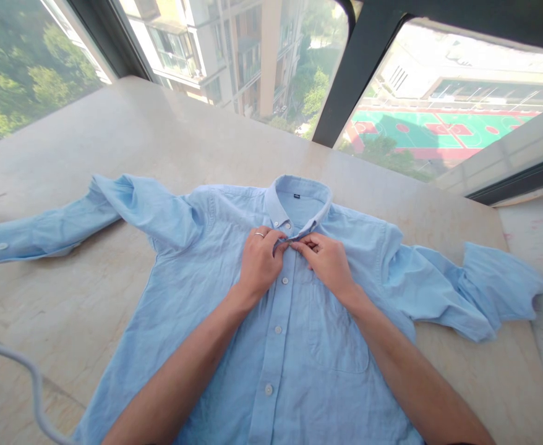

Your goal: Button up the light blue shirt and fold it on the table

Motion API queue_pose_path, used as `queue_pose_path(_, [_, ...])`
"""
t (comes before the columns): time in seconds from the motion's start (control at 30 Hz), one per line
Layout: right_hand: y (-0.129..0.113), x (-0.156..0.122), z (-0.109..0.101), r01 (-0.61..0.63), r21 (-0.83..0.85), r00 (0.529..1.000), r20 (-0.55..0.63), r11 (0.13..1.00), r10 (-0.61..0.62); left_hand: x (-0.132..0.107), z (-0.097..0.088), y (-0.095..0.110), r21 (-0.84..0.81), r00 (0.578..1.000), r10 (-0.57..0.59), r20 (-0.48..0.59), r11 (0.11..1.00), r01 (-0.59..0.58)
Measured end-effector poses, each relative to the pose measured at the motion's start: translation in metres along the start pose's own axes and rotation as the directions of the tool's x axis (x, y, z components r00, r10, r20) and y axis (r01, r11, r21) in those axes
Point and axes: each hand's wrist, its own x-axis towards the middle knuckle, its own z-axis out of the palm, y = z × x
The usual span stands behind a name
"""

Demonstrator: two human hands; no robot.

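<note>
Head view. A: Where is the shirt point(243, 346) lying?

B: It is lying front up across the ledge point(62, 154), its collar point(274, 207) pointing toward the window-side edge. One sleeve point(53, 225) is stretching toward the ledge's left edge; the other sleeve point(438, 281) is bending and reaching the right edge. A cable point(36, 389) is curving beside the shirt, near left.

A: State of the hands?

B: Left hand point(262, 259) is pinching cloth at the top of the placket point(271, 358), just below the collar, thumb and forefinger nearly together. Right hand point(328, 259) is doing likewise from the other side, fingertips almost meeting the left's. Whether a button is sitting between them, cannot tell; the fingers are covering the spot.

A: Reading of the step?

B: Judgement: they are working a fastening; doing up or undoing, undetermined. Lower buttons point(278, 330) are showing in line.

A: Good technique?

B: One hand should be holding the slit taut while the other is tipping the button edge-on, thumb guiding. Both layers should be lying level. Avoid tugging: the cloth is probably creasing easily, and the stitching taking the strain.
</note>
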Motion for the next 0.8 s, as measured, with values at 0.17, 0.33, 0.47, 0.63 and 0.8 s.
queue_pose_path(0.17, [0.007, 0.002, 0.002, 0.178, 0.027, 0.976, -0.131, 0.984, -0.173, 0.003, 0.0, 0.0, -0.019, 1.0, 0.008, 0.002, 1.0, -0.008])
queue_pose_path(0.33, [0.014, 0.002, 0.003, 0.457, -0.173, 0.837, -0.247, 0.872, -0.488, 0.007, 0.002, -0.003, -0.089, 1.0, -0.007, -0.019, 0.996, 0.005])
queue_pose_path(0.47, [0.015, 0.003, -0.002, 0.52, -0.296, 0.786, -0.202, 0.801, -0.585, 0.014, -0.004, -0.007, -0.148, 0.995, 0.075, -0.066, 0.985, -0.084])
queue_pose_path(0.63, [0.012, 0.011, -0.013, 0.47, -0.468, 0.806, -0.118, 0.749, -0.58, 0.035, -0.018, -0.012, -0.064, 0.953, 0.295, 0.069, 0.955, -0.291])
queue_pose_path(0.8, [0.011, 0.022, -0.024, 0.533, -0.504, 0.811, 0.074, 0.68, -0.581, 0.045, -0.019, -0.018, 0.076, 0.919, 0.281, 0.276, 0.947, -0.313])
